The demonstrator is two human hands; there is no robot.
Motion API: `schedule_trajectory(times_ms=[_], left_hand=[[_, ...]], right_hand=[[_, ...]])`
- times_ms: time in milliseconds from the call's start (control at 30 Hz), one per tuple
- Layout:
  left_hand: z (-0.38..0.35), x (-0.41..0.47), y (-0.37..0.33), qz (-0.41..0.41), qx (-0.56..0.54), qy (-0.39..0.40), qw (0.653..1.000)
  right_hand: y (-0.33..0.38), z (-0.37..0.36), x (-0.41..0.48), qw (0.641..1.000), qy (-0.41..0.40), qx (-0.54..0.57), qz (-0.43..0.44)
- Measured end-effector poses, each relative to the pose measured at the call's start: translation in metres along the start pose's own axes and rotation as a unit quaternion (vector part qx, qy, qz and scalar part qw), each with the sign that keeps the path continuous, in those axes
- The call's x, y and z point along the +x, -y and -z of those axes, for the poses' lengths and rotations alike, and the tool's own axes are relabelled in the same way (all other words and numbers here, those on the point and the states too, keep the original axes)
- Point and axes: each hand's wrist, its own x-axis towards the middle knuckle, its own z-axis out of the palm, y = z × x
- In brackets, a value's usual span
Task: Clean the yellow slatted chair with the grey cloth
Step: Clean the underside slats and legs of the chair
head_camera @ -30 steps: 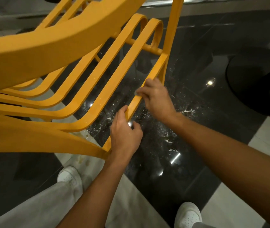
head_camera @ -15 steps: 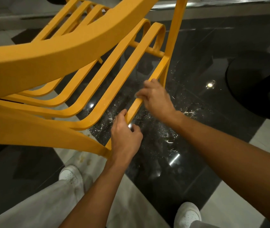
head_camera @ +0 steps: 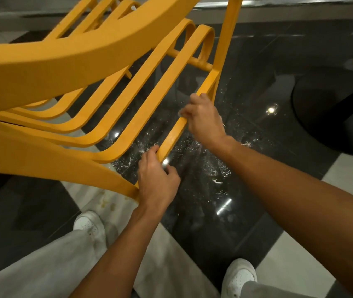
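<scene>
The yellow slatted chair (head_camera: 68, 61) is tilted over and fills the upper left of the head view. My left hand (head_camera: 157, 183) grips the lower end of the chair's outermost side rail, fingers curled round it. My right hand (head_camera: 203, 119) is higher on the same rail, curled round it. A small pale sliver of the grey cloth (head_camera: 180, 114) shows under its fingertips; the cloth is otherwise hidden inside the hand.
The floor below is glossy black stone with white specks (head_camera: 203, 166) and pale tiles (head_camera: 347, 175) at the right. A round black table base (head_camera: 332, 117) stands at the right. My white shoes (head_camera: 89, 224) and grey trousers are at the bottom.
My right hand has stayed at about the same spot on the rail, shifting only slightly. The left hand keeps its grip. The view has tilted a little.
</scene>
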Motion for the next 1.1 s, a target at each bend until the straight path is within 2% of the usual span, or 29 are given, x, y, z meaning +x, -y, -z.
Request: schedule_trajectory(times_ms=[167, 233, 433, 667, 767, 867, 1100], left_hand=[[0.001, 0.002, -0.007, 0.0, -0.017, 0.001, 1.0], [0.001, 0.002, -0.007, -0.002, -0.019, 0.002, 1.0], [-0.001, 0.007, -0.01, -0.007, -0.004, 0.009, 1.0], [-0.006, 0.016, -0.013, -0.015, -0.009, 0.015, 1.0], [-0.005, 0.016, -0.011, -0.018, -0.013, 0.019, 1.0], [-0.003, 0.014, -0.009, -0.019, -0.015, 0.027, 0.999], [0.005, 0.01, -0.011, -0.009, -0.01, 0.047, 0.999]], right_hand=[[0.023, -0.013, -0.043, 0.985, 0.064, 0.049, 0.15], [0.018, -0.014, -0.039, 0.983, 0.068, 0.044, 0.167], [-0.02, -0.001, 0.006, 1.0, -0.016, 0.014, 0.021], [-0.062, 0.007, 0.058, 0.99, -0.039, -0.008, -0.135], [-0.057, 0.004, 0.056, 0.989, -0.053, -0.033, -0.134], [-0.041, -0.003, 0.038, 0.993, -0.066, -0.028, -0.09], [-0.001, -0.011, -0.03, 0.999, -0.032, 0.032, 0.001]])
